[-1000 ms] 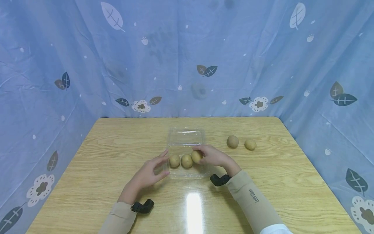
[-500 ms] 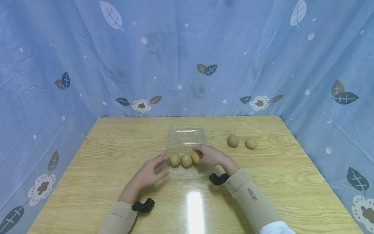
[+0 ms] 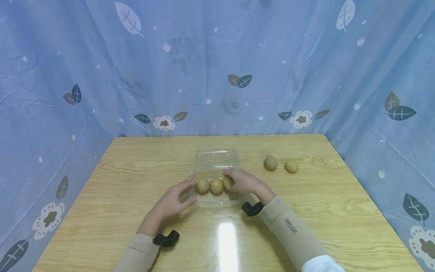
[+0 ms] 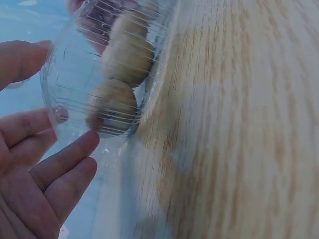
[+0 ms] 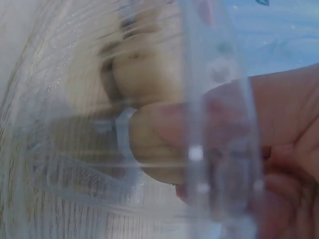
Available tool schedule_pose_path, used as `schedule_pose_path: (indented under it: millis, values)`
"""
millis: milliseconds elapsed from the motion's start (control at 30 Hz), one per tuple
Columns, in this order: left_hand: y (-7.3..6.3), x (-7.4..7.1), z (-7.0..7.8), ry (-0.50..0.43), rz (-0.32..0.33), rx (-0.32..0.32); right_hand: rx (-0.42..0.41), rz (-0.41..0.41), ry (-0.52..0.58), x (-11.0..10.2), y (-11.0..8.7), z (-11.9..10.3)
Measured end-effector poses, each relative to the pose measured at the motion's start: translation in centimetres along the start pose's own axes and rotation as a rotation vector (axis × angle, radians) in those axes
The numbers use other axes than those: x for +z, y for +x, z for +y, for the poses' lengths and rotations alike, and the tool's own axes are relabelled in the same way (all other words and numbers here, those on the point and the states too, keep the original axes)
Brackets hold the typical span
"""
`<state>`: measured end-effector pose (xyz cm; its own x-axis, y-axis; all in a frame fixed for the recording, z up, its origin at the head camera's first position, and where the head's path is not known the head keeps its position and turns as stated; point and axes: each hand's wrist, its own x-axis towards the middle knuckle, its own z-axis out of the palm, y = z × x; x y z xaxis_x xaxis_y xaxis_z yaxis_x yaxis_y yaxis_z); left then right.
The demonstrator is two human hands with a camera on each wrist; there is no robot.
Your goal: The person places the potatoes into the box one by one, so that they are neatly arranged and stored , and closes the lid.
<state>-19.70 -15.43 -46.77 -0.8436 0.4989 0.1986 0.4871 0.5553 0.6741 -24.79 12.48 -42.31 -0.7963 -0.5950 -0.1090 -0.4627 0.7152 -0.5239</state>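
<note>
A clear plastic clamshell box [image 3: 217, 203] sits mid-table with its lid [image 3: 216, 158] folded back to the far side. Inside its tray lie a left potato [image 3: 203, 186] and a middle potato [image 3: 216, 186], side by side. My right hand [image 3: 247, 183] reaches over the tray's right side and grips a third potato [image 3: 227, 183], close to the middle one; in the right wrist view the thumb [image 5: 172, 124] lies along it, seen through the box wall. My left hand [image 3: 172, 200] is at the box's left side, fingers spread and fingertips [image 4: 89, 142] right at the clear wall.
Two more potatoes, a rounder brown one [image 3: 270, 163] and a smaller yellowish one [image 3: 291, 166], lie on the wooden table [image 3: 136, 162] to the right of the box. A blue patterned curtain [image 3: 190, 75] hangs behind the table and along both sides.
The right hand has shifted very slightly left with the potato in its grip. The left hand stays in place beside the box.
</note>
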Motion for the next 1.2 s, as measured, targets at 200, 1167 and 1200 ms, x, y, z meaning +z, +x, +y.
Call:
schedule_pose_path:
  millis: [200,1167,1200]
  values:
    - [0.5,-0.1,0.1,0.002,0.010,0.002,-0.008,0.019,-0.088,-0.4,0.2,-0.3]
    - [-0.4,0.4,0.0,0.021,0.019,-0.004,-0.045,0.260,0.540,-1.5,-4.2,4.6]
    - [-0.4,0.3,0.0,0.026,0.026,-0.005,-0.034,0.275,0.549,-1.7,-4.4,5.1]
